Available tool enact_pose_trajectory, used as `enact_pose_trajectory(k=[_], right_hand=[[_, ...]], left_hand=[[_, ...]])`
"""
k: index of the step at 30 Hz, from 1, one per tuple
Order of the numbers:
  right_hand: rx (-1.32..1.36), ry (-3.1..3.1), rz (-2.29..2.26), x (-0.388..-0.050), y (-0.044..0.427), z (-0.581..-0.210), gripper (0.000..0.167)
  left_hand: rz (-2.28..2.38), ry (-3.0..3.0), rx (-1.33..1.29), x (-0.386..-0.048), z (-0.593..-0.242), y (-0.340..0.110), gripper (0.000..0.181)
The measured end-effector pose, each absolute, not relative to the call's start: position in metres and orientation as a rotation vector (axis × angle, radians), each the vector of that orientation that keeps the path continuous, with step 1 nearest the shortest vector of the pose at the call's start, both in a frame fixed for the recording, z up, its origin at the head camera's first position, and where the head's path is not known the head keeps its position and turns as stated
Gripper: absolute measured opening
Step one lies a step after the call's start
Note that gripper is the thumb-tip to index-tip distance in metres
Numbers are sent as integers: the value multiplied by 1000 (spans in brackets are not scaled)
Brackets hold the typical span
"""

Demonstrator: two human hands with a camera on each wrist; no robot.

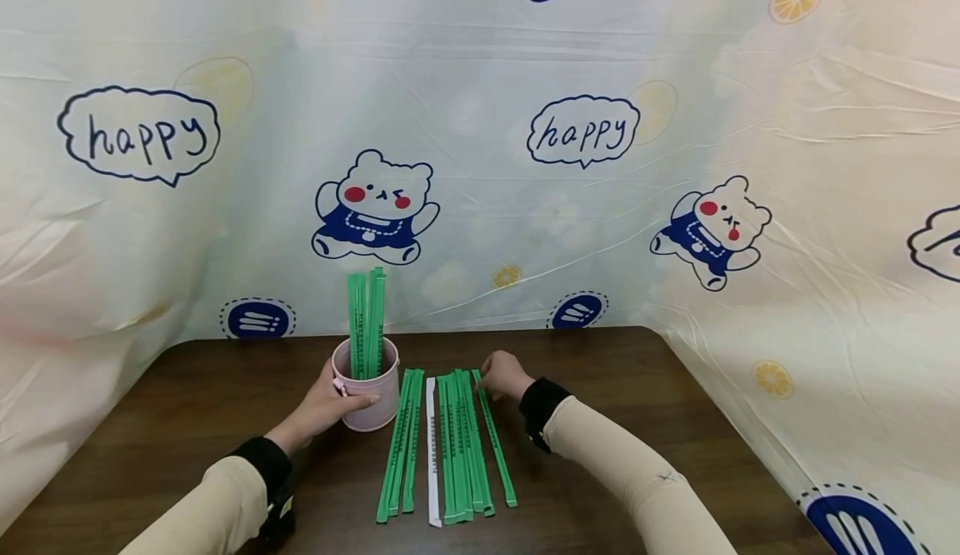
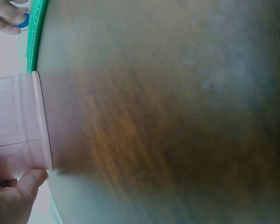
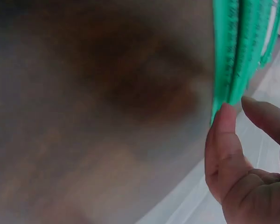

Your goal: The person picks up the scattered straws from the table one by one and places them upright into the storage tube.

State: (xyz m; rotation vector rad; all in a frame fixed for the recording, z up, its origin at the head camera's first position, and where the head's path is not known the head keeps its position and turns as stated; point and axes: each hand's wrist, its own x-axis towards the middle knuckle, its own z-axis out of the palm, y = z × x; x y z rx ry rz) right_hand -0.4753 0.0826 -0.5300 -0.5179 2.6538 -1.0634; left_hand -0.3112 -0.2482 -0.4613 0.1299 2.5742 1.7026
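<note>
One partly hidden left grip (image 1: 322, 407) holds bucket (image 1: 382, 414) — right grip (image 1: 506, 376) parted at green strip (image 1: 497, 451).

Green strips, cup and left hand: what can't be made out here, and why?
Head view: lower ends of the standing green strips, hidden by the front wall of the pink cup.
Head view: fingers of the left hand, mostly hidden behind the cup.
Head view: lettering on the lying green strips, too small to read.
Right wrist view: one end of those strips, cut off by the top edge.
</note>
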Motion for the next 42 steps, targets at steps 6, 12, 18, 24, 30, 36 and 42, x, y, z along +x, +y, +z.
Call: enact_pose_trajectory(k=[6, 12, 18, 24, 30, 36, 42], right_hand=[[-470, 2625, -1047, -397, 74, -460, 65], [-500, 2661, -1040, -386, 74, -456, 64], [-436, 2670, -1004, -389, 74, -455, 64], [-422, 2698, -995, -393, 77, -446, 62], [-335, 2686, -1058, -404, 83, -432, 57], [-208, 2620, -1239, -409, 86, -417, 34], [-135, 2525, -1468, -414, 86, -398, 7]], left_hand=[[1714, 2568, 127, -309, -464, -247, 108], [1716, 2562, 113, -306, -463, -244, 109], [1716, 2566, 123, -306, -460, -243, 108], [1703, 2572, 121, -309, -459, -244, 109], [1700, 2574, 119, -312, -458, -246, 110], [1706, 2573, 117, -309, -458, -246, 109], [1709, 2580, 124, -307, -457, -246, 109]])
